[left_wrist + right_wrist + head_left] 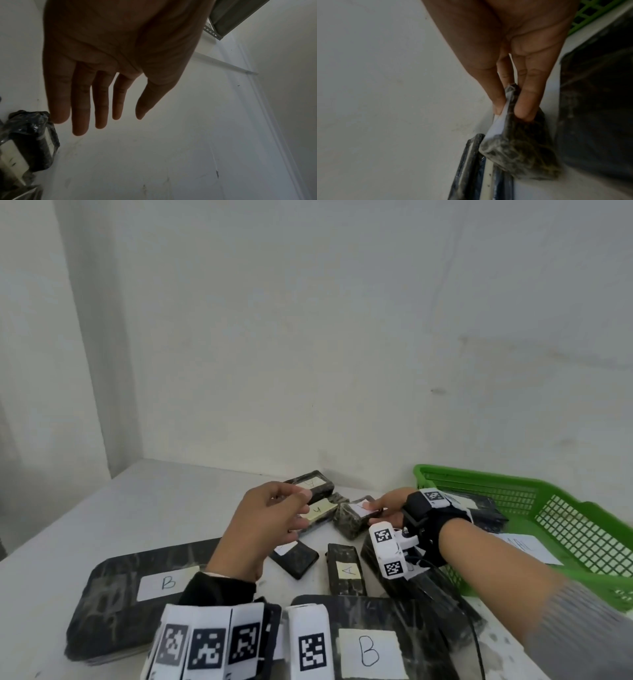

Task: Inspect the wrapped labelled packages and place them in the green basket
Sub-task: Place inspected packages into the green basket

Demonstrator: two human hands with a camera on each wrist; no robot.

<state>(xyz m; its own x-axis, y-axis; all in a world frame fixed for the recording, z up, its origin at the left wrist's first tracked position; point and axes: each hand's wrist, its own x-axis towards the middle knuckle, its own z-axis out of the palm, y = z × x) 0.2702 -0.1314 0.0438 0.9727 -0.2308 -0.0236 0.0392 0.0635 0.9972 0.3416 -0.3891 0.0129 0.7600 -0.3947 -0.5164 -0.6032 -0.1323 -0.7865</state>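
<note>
Several black wrapped packages with paper labels lie on the white table (102,508). My right hand (383,510) pinches one small package (352,517) with a white label, thumb on the label, fingers on the far side; the same package (518,146) shows in the right wrist view, tilted against another one. My left hand (274,515) hovers above the small packages with straight, relaxed fingers (80,108) and holds nothing. The green basket (548,508) stands at the right, with dark packages and a white sheet inside it.
Two large packages labelled B (137,594) (370,648) lie near the front edge. Small packages labelled A (344,571) (308,482) sit in the middle and at the back. A white wall rises behind the table. Bare table surface extends at the left.
</note>
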